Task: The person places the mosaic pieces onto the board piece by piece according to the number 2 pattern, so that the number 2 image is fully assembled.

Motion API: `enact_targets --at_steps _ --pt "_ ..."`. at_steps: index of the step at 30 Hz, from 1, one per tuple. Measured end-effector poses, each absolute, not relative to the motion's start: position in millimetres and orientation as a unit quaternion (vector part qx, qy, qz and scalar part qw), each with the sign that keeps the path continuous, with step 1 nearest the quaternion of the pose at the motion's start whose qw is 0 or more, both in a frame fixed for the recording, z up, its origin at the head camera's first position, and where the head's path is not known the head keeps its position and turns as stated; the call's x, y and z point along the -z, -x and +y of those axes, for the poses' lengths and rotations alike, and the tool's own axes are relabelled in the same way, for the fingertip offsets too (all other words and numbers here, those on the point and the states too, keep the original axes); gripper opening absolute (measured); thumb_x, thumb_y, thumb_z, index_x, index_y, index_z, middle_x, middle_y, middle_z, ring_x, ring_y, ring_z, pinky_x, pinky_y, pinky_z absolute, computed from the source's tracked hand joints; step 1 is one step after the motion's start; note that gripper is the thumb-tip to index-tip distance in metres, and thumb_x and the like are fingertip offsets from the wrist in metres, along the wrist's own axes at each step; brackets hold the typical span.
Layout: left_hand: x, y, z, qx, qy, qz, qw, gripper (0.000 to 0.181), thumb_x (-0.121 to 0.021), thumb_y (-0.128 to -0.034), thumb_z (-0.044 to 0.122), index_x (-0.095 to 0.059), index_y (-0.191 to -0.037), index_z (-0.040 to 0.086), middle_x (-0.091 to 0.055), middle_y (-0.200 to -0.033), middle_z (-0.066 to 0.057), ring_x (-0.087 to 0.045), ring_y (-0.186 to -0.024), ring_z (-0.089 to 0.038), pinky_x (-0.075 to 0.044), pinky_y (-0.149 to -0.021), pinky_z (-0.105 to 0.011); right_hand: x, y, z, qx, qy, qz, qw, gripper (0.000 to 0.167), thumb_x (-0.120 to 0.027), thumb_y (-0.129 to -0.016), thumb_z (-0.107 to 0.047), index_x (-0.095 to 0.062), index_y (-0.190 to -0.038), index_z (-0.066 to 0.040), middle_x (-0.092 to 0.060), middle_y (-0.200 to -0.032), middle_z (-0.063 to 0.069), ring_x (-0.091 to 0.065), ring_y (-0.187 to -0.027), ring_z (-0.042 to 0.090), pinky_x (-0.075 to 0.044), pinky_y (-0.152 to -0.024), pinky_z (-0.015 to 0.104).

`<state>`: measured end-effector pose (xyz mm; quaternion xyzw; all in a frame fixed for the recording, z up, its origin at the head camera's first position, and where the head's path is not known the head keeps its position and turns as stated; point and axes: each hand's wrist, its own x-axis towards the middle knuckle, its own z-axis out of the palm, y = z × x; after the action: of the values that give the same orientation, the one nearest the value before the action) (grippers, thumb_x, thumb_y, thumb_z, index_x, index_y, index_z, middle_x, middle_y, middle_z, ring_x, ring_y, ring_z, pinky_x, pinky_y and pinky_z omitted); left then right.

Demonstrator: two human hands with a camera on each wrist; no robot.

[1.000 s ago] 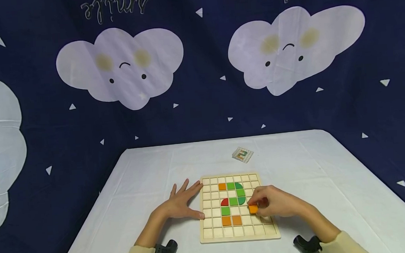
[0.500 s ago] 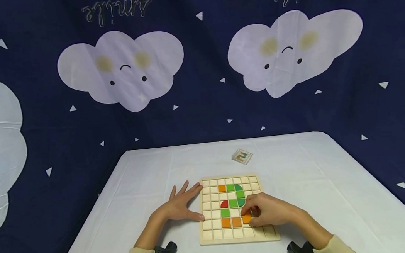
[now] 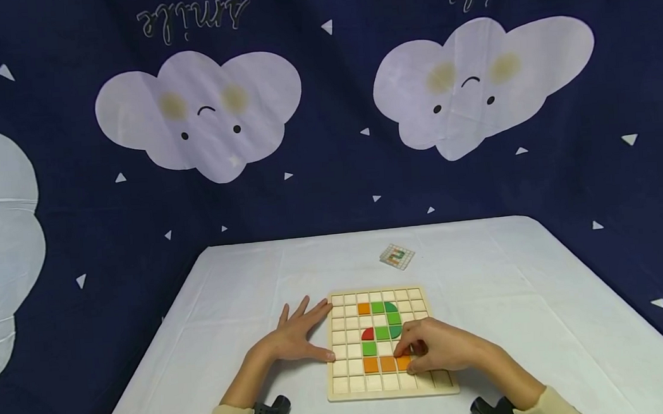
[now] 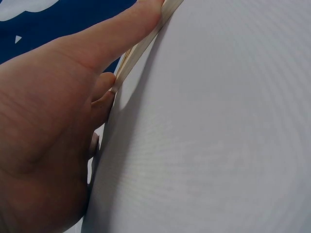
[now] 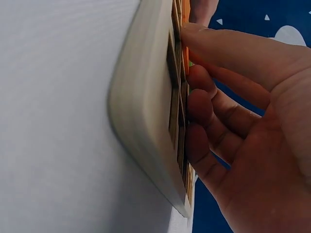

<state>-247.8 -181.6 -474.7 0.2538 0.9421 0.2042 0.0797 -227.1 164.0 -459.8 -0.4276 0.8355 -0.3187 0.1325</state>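
Observation:
A light wooden grid board (image 3: 358,383) lies on the table in the head view. Spread fingers of my left hand (image 3: 292,338) touch its left edge, thumb lower and fingertips higher. With thumb and index finger, my right hand (image 3: 442,344) pinches an orange square tile (image 3: 403,363), which sits in a cell near the board's lower right. To its left, an orange tile (image 3: 388,364) and another orange tile (image 3: 371,365) fill the same row. Above are a green square tile (image 3: 369,349), a red quarter-round tile (image 3: 368,334) and several more green and orange tiles. The right fingers partly hide the pinched tile.
A small card (image 3: 397,256) printed with a coloured grid pattern lies beyond the board on the white-covered table (image 3: 256,275). A dark blue cloth (image 3: 325,106) with white clouds hangs behind. Black wrist devices sit at both sleeves.
My right hand has moved left and toward the near side with the orange tile, lowering it into the cell beside the other two orange tiles. The left hand stays at the board's edge.

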Motion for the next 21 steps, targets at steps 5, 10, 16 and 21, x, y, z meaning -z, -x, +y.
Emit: enact_targets --at_steps 5,10,16,21 --pt "474 248 -183 -0.206 -0.253 0.942 0.082 0.110 -0.069 -0.0655 0.074 -0.026 -0.154 0.025 -0.019 -0.158 0.003 0.000 -0.145 -0.032 0.009 -0.108 -0.063 461 228 166 0.323 0.436 0.831 0.121 0.021 -0.077 -0.083 -0.025 -0.073 -0.104 -0.025 -0.063 -0.093 -0.012 -0.056 -0.075 0.009 -0.048 -0.063 0.021" --pt "477 251 -181 -0.199 -0.252 0.943 0.082 0.111 -0.068 -0.0643 0.076 -0.026 -0.154 0.027 -0.019 -0.158 0.005 0.000 -0.145 -0.031 0.009 -0.108 -0.062 461 227 178 0.335 0.422 0.837 0.097 0.015 -0.071 -0.089 -0.026 -0.073 -0.103 -0.023 -0.063 -0.095 -0.012 -0.057 -0.078 0.008 -0.051 -0.067 0.023" --pt "477 251 -180 -0.200 -0.255 0.942 0.085 0.110 -0.068 -0.0648 0.076 -0.026 -0.154 0.026 -0.019 -0.158 0.004 0.000 -0.145 -0.031 0.009 -0.108 -0.062 461 231 203 0.310 0.370 0.874 0.052 0.016 -0.066 -0.092 -0.030 -0.073 -0.105 -0.022 -0.062 -0.097 -0.016 -0.057 -0.083 0.005 -0.051 -0.073 0.027" --pt "474 249 -180 -0.201 -0.250 0.943 0.089 0.110 -0.070 -0.0653 0.074 -0.026 -0.154 0.026 -0.019 -0.158 0.003 0.000 -0.145 -0.031 0.009 -0.108 -0.062 456 237 227 0.279 0.312 0.908 -0.002 0.020 -0.069 -0.090 -0.030 -0.073 -0.107 -0.020 -0.062 -0.095 -0.015 -0.056 -0.083 0.006 -0.049 -0.073 0.033"
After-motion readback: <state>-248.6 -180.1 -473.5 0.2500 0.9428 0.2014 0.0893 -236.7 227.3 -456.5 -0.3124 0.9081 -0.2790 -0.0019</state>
